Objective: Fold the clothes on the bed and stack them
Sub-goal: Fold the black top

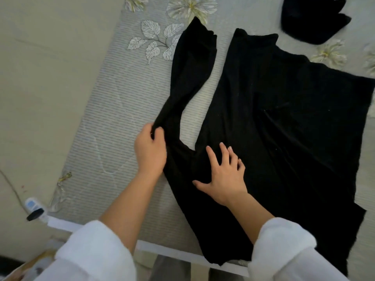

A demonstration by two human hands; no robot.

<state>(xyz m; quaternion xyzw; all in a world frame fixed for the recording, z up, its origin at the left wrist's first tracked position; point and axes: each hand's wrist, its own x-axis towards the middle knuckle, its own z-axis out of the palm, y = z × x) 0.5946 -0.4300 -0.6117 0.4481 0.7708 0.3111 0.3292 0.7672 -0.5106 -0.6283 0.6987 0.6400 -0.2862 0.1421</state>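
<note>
Spread flat just beyond the bed's near edge (162, 248): a black top (284, 118), hem overlapping that edge, neck pointing away from it. Alongside, its sleeve (192, 67), also running away from the edge, parted from the body by a strip of bare bedspread (113, 98). Farthest from the edge, off to the right, a folded black pile (312, 19).

Pressing down with the right hand (223, 175), fingers straight and fanned wide, palm flat on the cloth by the armpit. Pinching the sleeve's outer side with the left hand (150, 151), fingers curled round a bunch of fabric low on the sleeve, towards the shoulder end.

Looks soft, limp and light, perhaps a velvety knit: no stiffness to hold a crease, prone to bunching and to dragging the body along when pulled. Probably clings to the ribbed bedspread rather than slipping. Best to use the flat hand as an anchor, lift the sleeve rather than slide it, and take hold nearer mid-length or the cuff, so as to lay it across the body in one sweep. Nothing fragile here; a rumpled fold seems the only risk.
</note>
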